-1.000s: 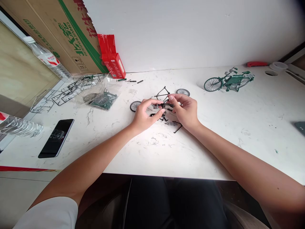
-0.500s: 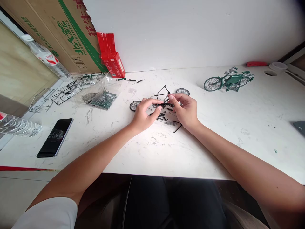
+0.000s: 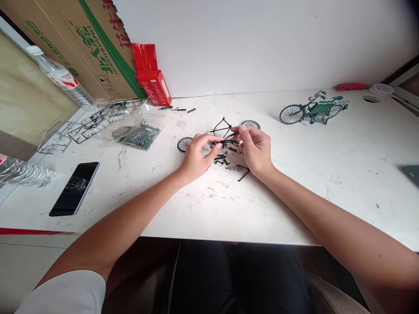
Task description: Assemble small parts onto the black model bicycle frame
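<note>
My left hand and my right hand meet over the middle of the white table, both pinching a small black model part. A black model bicycle frame lies just behind the fingers. One loose wheel rests left of my left hand and another wheel sits behind my right hand. Several small black pieces are scattered under and between the hands.
A finished green model bicycle stands at the back right. A plastic bag with green parts and empty sprues lie at the left, with a phone, water bottles, a red box and a cardboard box.
Both hands have shifted slightly toward the back with the black part still pinched between them; my right fingers have lifted a little. The view has tilted slightly.
</note>
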Demonstrator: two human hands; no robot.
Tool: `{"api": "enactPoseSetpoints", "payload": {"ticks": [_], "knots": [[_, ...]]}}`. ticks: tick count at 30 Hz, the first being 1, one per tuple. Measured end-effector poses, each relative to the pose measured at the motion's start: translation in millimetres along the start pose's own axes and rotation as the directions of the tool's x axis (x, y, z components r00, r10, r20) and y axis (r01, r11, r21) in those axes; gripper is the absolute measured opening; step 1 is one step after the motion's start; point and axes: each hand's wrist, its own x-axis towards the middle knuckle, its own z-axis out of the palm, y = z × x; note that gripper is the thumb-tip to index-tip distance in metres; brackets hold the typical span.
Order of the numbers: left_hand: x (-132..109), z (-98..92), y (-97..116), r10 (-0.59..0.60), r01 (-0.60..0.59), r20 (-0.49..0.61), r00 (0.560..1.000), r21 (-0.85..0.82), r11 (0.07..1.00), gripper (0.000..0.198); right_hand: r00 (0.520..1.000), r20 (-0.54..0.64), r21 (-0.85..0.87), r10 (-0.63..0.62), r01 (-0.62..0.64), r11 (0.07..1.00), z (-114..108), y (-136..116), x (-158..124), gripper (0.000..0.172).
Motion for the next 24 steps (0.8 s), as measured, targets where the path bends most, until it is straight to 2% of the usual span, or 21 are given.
{"api": "enactPoseSetpoints", "payload": {"ticks": [9,13,19,24], "knots": [[0,-0.3,-1,-0.001,0.001,-0.011,1.0,0.009,1.0,0.015,0.999,0.007,0.053,-0.04,0.04,0.998,0,1,1,0.057],[0,0.6,-4,0.001,0.001,-0.045,0.999,0.028,1.0,0.015,0.999,-0.016,0.076,-0.039,0.04,0.996,-1,0,3,0.054],[0,2.2,-9,-0.019,0.024,-0.141,0.99,0.033,0.999,0.016,0.999,-0.023,0.023,-0.031,0.031,0.999,-2,0,4,0.052],[3,-0.1,-13,-0.054,0.054,-0.153,0.987,0.001,0.999,0.018,0.999,-0.009,0.027,-0.04,0.041,0.999,-1,0,3,0.051]]}}
